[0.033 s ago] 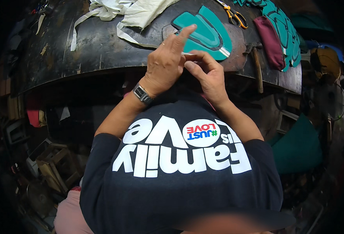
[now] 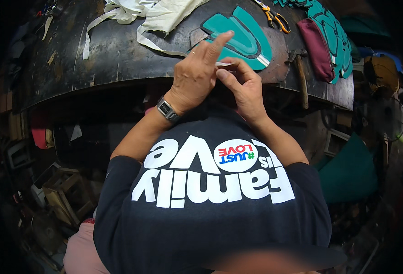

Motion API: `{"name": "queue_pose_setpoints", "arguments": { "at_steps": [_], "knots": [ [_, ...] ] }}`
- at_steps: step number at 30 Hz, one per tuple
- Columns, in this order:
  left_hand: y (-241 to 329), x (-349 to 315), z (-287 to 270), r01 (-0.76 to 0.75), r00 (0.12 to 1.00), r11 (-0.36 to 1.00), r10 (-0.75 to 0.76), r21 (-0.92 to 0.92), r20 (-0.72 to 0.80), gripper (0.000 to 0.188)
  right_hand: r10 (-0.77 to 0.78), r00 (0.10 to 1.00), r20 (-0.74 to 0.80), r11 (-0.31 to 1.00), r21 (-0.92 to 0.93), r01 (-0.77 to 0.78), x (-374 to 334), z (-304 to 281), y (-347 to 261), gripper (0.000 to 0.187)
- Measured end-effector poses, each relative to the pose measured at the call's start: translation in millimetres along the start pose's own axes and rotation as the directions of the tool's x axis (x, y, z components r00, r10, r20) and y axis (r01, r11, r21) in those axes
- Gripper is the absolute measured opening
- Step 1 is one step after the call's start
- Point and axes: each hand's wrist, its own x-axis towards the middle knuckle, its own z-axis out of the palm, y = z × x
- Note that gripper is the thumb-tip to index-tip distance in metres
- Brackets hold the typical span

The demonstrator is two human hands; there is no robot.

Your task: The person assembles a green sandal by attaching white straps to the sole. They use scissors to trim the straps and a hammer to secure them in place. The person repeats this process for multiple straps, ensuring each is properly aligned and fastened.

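Observation:
Near the table's front edge, my left hand (image 2: 193, 73) and my right hand (image 2: 248, 89) meet at a narrow white fabric strip (image 2: 158, 47). The strip runs from the left into my left hand, and its end shows between the two hands. My left index finger points up and away while the other fingers are closed on the strip. My right thumb and index finger pinch close to the strip's end. Just beyond lies a flat teal piece (image 2: 251, 32) with dark curved bands and a small whitish patch, partly hidden by my left hand.
White cloth (image 2: 171, 16) lies bunched on the dark table (image 2: 114, 52). To the right are an orange-and-black-handled tool (image 2: 280, 21), a hammer (image 2: 302, 82), a maroon piece (image 2: 315, 50) and overlapping teal pieces (image 2: 336, 32). A wooden frame (image 2: 66, 194) stands below left; green material (image 2: 350, 173) hangs below right.
My left hand has shifted very slightly right and its pointing fingertip is a little lower. A bit more of the strip's end shows by my right fingers.

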Motion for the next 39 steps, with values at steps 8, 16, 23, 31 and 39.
{"name": "queue_pose_setpoints", "arguments": {
  "at_steps": [8,16,23,31,39],
  "knots": [
    [11,-11,7,0.134,0.977,0.978,-0.103,-0.161,0.184,0.09,0.04,0.999,-0.007,0.961,0.273,-0.037,4,-12,6,0.022],
    [13,-11,-3,0.379,0.902,0.735,-0.159,-0.562,0.401,0.074,0.005,1.0,-0.023,0.985,0.174,-0.001,5,-36,1,0.03],
    [4,-9,8,0.581,0.812,0.559,-0.346,-0.591,0.471,0.017,-0.179,0.977,0.116,0.859,-0.465,0.213,14,-51,-28,0.036],
    [6,-12,8,0.548,0.836,0.481,-0.315,-0.685,0.449,0.017,-0.514,0.857,0.047,0.044,-0.996,0.082,157,-156,-31,0.034],
    [2,-12,-2,0.587,0.803,0.379,-0.389,-0.715,0.452,0.02,-0.08,0.986,-0.147,-0.135,-0.978,-0.157,231,-209,-17,0.031]
  ]
}}
